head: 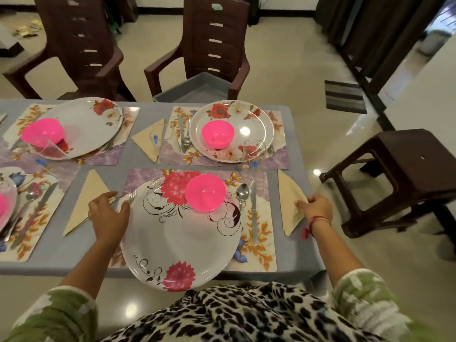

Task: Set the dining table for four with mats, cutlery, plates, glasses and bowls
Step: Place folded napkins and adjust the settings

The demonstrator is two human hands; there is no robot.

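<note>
Directly before me a white plate (182, 243) with pink flowers lies on a floral mat (256, 253) and juts over the table's front edge. A pink bowl (206, 192) sits on its far side. A spoon (242, 193) and a knife (253, 211) lie to its right, and a fork (132, 196) peeks out at its left rim. My left hand (108, 213) rests at that left rim, thumb on the plate. My right hand (314, 207) pinches a folded beige napkin (288, 191) near the table's right edge.
On the grey table (291, 144), the far right setting has a plate (256, 127), a pink bowl (217, 134) and a glass (254, 151). Two more settings lie to the left. A second napkin (86, 203), two brown chairs (212, 45) and a stool (407, 169) surround the table.
</note>
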